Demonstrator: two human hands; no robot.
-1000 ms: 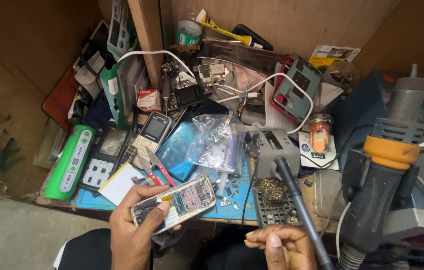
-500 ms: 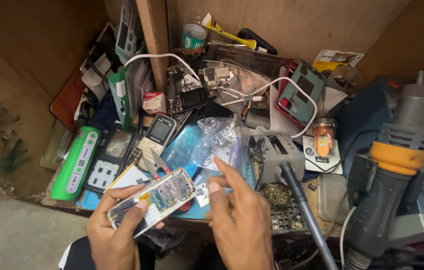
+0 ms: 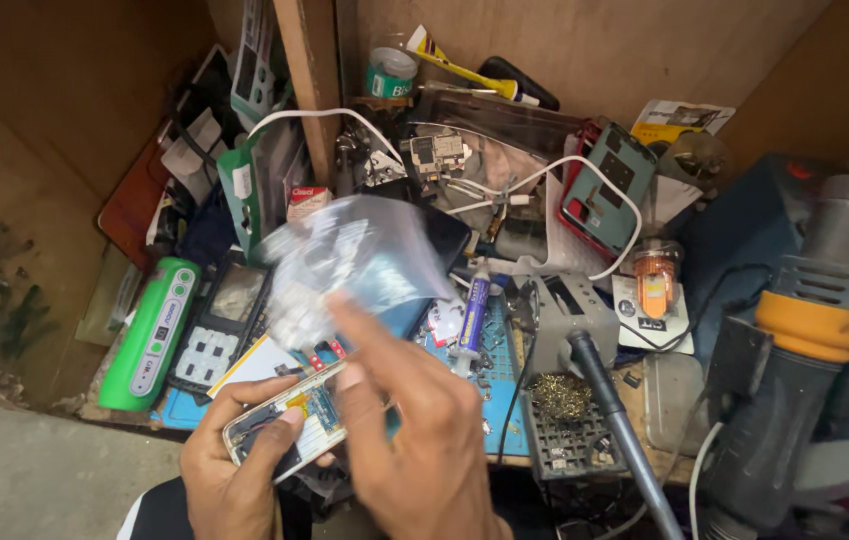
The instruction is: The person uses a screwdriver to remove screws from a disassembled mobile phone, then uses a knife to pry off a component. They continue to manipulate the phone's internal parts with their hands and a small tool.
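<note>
My left hand [image 3: 229, 465] grips an opened mobile phone [image 3: 289, 420] with its circuit board showing, held flat at the bottom of the head view. My right hand [image 3: 414, 430] is raised beside it, and its fingertips pinch a clear plastic bag [image 3: 349, 265] of small parts. The bag is lifted above the blue work mat [image 3: 489, 390] and looks blurred from motion. It hides part of the dark phone lying behind it.
A green rectangular device [image 3: 149, 335] and a keypad phone frame [image 3: 219, 325] lie at left. A soldering iron stand [image 3: 569, 325] with brass wool [image 3: 559, 395], a syringe tube [image 3: 472, 315], a red-edged phone case [image 3: 604, 190] and a grey-orange hot-air tool [image 3: 809, 350] crowd the right.
My right hand rose from the lower right, reached over the mat and picked up the clear bag of parts. The left hand kept the open phone and shifted slightly left.
</note>
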